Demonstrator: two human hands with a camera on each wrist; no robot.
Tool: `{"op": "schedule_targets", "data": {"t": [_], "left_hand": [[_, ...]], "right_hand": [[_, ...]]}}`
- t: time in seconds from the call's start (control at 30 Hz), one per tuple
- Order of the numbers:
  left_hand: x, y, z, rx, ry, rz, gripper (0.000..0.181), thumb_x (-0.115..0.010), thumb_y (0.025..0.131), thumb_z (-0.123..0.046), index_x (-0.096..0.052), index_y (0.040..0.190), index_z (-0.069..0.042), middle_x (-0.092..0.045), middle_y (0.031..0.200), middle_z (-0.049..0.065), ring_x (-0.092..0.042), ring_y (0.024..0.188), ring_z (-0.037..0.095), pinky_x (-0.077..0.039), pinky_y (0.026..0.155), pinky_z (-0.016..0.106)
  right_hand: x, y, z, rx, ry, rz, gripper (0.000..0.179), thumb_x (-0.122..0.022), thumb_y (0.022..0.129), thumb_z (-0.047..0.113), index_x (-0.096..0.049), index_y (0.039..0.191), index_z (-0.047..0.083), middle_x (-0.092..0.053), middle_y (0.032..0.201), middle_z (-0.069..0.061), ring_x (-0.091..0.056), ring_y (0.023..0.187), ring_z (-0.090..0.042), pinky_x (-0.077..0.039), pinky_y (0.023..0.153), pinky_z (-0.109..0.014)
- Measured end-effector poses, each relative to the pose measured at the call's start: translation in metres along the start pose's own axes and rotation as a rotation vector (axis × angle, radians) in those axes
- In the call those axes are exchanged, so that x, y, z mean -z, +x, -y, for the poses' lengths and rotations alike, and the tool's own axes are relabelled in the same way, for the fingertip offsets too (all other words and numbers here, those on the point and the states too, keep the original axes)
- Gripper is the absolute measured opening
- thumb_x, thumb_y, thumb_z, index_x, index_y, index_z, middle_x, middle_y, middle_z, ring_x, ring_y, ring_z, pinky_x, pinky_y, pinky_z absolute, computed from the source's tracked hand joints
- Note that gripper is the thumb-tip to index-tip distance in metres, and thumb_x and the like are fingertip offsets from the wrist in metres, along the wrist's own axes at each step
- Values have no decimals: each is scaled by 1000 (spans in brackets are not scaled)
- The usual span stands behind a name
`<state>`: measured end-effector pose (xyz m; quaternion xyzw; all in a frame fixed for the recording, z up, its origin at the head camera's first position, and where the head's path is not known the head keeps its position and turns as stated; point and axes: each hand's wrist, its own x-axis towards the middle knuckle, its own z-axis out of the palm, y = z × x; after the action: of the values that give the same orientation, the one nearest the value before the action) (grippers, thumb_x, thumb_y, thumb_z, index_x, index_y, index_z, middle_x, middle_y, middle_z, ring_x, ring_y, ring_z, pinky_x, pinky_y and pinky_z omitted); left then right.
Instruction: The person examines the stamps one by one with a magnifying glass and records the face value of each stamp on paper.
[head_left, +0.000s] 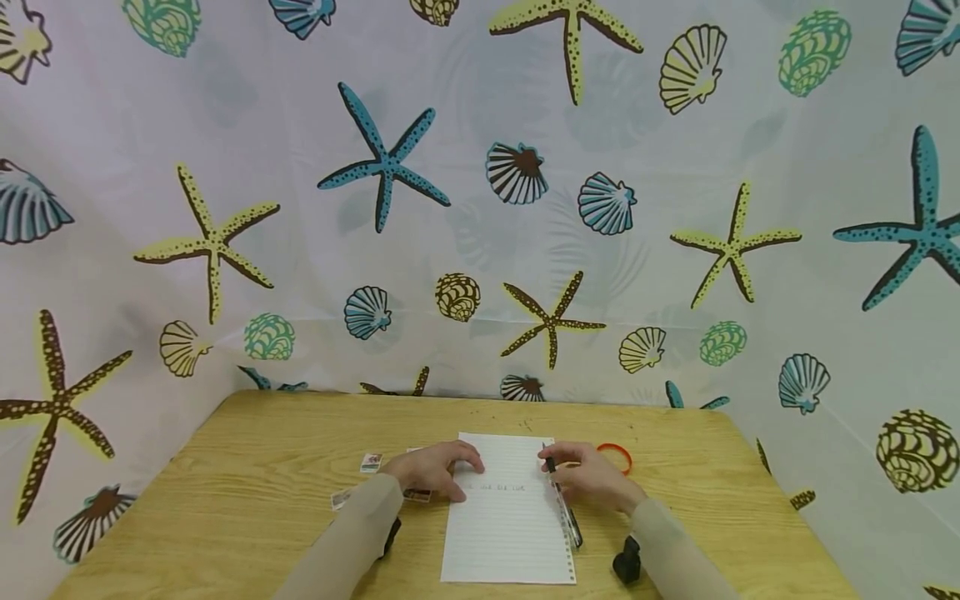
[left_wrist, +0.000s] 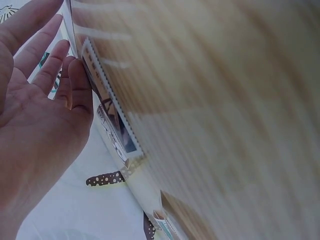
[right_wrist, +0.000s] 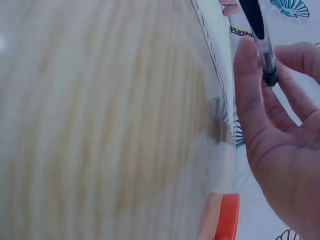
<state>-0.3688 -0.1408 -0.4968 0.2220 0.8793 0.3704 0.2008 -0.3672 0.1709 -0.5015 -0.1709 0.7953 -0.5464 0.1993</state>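
Observation:
A lined sheet of paper (head_left: 510,542) with a short line of handwriting lies on the wooden table, its punched holes along the right edge. My left hand (head_left: 435,467) rests at the sheet's left edge with fingers spread and holds nothing; in the left wrist view its fingers (left_wrist: 47,70) are loosely extended. Over the right edge, my right hand (head_left: 592,477) pinches a clear-barrelled pen with black parts (head_left: 564,508). In the right wrist view, this pen (right_wrist: 265,50) passes between the thumb and fingers. Small postage stamps (head_left: 371,462) lie beside and under the left hand.
Just behind the right hand sits a red ring-shaped band (head_left: 617,457). Another stamp (head_left: 340,498) lies left of the left forearm. A white curtain (head_left: 465,350) printed with shells and starfish encloses the table (head_left: 262,467) at the back and both sides.

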Motion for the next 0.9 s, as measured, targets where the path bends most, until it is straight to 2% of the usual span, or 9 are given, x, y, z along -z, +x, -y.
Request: {"op": "schedule_targets", "data": {"t": [0.17,0.4,0.63,0.77,0.9], "left_hand": [[0,-1,-1,5,-3,0,37,-78,80,0,-69,111,-19,-45,146,6,-25,147,35,-28,115,54],[0,0,-2,13,-2,2,38,-77,80,0,-69,111,-19,-46,146,6,-26,146,35,-28,115,53],[0,0,-2,15,0,6,38,-77,80,0,-69,112,-19,-45,147,6,-27,146,35,-29,115,54],[0,0,-1,14,-1,8,38,-77,81,-1,-69,112,-20,-44,147,6,-27,146,35,-29,114,54],[0,0,0,14,-5,8,38,-77,81,0,-69,112,-20,-44,147,6,-28,145,35,-29,114,53]], "right_hand": [[8,-5,-4,-15,-49,-16,47,-67,88,4,-58,134,6,-60,126,-15,-60,90,-18,-53,62,-28],[19,-10,-6,-1,-85,16,60,-73,86,7,-52,142,9,-57,137,-16,-64,85,-16,-56,65,-30],[27,-16,-3,3,-77,77,74,-76,83,3,-42,149,8,-41,151,-23,-66,87,-17,-58,69,-32],[28,-20,-3,21,-99,70,72,-75,84,1,-41,148,4,-38,151,-27,-67,82,-15,-59,69,-32],[26,-23,-4,31,-139,29,61,-75,84,2,-51,140,-1,-48,141,-28,-66,75,-13,-58,66,-31]]}}
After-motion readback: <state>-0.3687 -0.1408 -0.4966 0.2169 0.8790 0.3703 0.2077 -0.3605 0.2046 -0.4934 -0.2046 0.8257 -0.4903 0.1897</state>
